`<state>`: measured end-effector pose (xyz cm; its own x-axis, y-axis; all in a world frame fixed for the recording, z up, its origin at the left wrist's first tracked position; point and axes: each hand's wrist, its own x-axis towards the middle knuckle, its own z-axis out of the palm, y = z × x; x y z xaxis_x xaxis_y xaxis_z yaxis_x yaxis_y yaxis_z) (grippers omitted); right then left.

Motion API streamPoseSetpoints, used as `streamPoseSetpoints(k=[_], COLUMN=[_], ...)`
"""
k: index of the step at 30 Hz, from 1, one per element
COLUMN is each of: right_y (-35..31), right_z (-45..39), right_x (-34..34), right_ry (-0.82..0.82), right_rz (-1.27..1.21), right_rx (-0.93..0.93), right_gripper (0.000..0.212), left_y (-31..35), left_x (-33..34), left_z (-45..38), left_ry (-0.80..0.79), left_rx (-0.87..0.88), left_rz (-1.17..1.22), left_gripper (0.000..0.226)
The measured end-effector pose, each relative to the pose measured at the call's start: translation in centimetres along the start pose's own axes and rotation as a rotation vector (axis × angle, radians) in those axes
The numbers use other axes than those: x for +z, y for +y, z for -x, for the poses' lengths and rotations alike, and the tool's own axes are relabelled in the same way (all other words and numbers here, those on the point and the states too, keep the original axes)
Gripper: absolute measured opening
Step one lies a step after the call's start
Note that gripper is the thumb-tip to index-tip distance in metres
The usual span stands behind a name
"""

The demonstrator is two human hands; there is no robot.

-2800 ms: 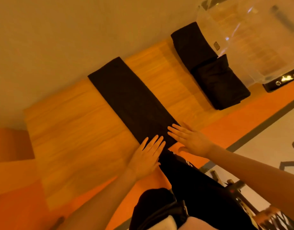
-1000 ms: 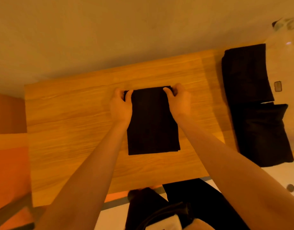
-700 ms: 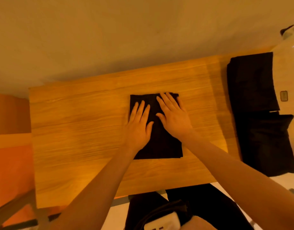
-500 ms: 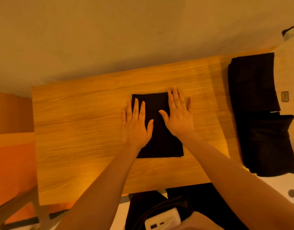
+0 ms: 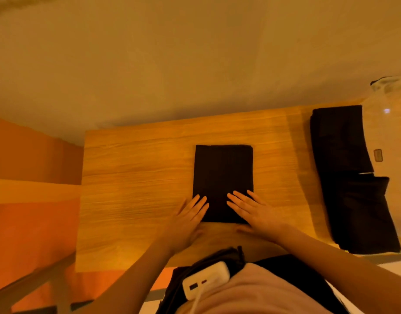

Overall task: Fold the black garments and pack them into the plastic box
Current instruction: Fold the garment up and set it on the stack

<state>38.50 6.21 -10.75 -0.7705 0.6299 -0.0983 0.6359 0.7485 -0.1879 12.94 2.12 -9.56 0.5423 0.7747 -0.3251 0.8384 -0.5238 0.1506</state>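
From the head camera, a wooden table (image 5: 138, 182) is sitting against a plain pale wall (image 5: 195, 53), and its top is showing long brown grain lines. An orange floor (image 5: 32, 223) is showing on the left. In the middle of the table a black cloth (image 5: 223, 173) is lying folded into a neat, flat rectangle with straight edges. Both hands are lying flat and open on its near end, holding nothing. The left hand (image 5: 186, 220) is resting half on the cloth's near left corner and half on the wood. The right hand (image 5: 256, 214) is pressing on the near right corner with its fingers spread. At the right end of the table two more folded black cloths (image 5: 348, 177) are lying one in front of the other, looking soft and thick. Just beside them, at the right edge, a clear plastic box (image 5: 391, 123) is standing, shiny and see-through. At the bottom a white power pack (image 5: 206, 283) with a white cord is sitting at the person's waist. Half a second ago the hands were pressing higher up on the cloth; now they are down at its near edge, and more of the cloth is showing.
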Motion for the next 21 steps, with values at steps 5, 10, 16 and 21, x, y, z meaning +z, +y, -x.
streamPoseSetpoints(k=[5,10,16,21], right_y=[-0.6,0.5,1.7,2.4], right_z=[-0.4,0.1,0.0,-0.2], right_x=[-0.2,-0.5,-0.8,-1.2], right_ry=[0.071,0.104,0.06,0.092], right_rz=[-0.038,-0.159,-0.221,-0.282], right_rx=[0.079,0.087,0.074,0.13], right_gripper=[0.061,0.053,0.055,0.054], left_y=[-0.1,-0.6,-0.5,-0.7], left_x=[-1.4,-2.6,-3.6,-3.5], left_z=[-1.5,-2.3,-3.2,-3.7], left_ry=[0.022,0.125,0.206,0.168], left_rx=[-0.043,-0.076,-0.152,-0.17], left_rz=[0.147,0.217,0.316,0.342], left_gripper=[0.046,0.04,0.034,0.034])
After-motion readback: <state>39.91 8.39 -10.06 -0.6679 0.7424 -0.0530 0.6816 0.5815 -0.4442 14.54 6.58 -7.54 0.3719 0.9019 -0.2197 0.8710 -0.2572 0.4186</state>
